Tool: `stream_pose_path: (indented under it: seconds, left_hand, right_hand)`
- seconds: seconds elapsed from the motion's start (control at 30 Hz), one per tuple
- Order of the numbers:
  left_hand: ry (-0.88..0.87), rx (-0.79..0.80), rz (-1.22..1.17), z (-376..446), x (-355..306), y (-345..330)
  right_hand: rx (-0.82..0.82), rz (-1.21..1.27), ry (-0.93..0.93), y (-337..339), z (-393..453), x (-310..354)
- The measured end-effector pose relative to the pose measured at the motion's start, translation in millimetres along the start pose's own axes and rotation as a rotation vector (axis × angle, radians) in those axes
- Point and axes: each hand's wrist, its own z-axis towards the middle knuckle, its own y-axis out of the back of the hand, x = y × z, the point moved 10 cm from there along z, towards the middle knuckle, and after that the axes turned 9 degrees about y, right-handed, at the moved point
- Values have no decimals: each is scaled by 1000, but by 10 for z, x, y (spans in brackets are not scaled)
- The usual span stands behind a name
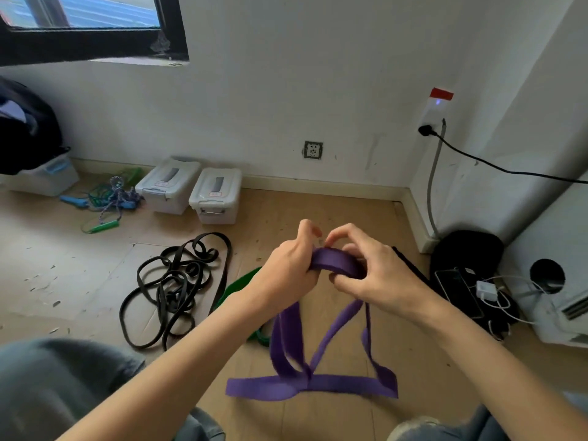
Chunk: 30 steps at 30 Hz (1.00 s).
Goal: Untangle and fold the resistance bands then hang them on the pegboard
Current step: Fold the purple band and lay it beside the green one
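A wide purple resistance band hangs in loops from both my hands above the wooden floor, its lower part twisted and crossing itself. My left hand grips the band's top fold from the left. My right hand pinches the same fold from the right, fingers curled round it. A tangled black band lies in coils on the floor to the left. A green band lies partly hidden behind my left forearm. No pegboard is in view.
Two lidded white plastic boxes stand by the wall, with tangled ropes and green-handled tubes left of them. A black bag, a phone and a charger lie at the right by a white appliance. My knees are at the bottom.
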Motion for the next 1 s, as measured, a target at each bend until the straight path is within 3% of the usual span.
stream_pose_path:
  seconds: [0.13,0.23,0.3,0.4,0.5,0.67,0.8,1.0]
  left_hand:
    - [165,135,-212,-122,405,-319]
    - [235,156,-317,-129,579,-357]
    - [265,68,-357,-59,624,-182]
    - [128,51,-210,33,354,-42]
    - [-16,73,-46,85,24,-82]
    - [-60,99,-23,76,96,-191]
    - [198,287,-67,-83,717,-514]
    - [350,333,10,-162,1125,-545]
  right_hand:
    - [-212,245,103,303,9,54]
    - [-216,290,43,329,-50,-107]
    - [-173,202,-29,314,-86,-241]
    - [-68,179,-92,140,-90,-301]
    - [-64,67,0,32,-44,-127]
    - [-231,163,57,261,-49,-97]
    - [-479,352,-59,532,-191,-453]
    - [-726,530,-229,606,-404,-883]
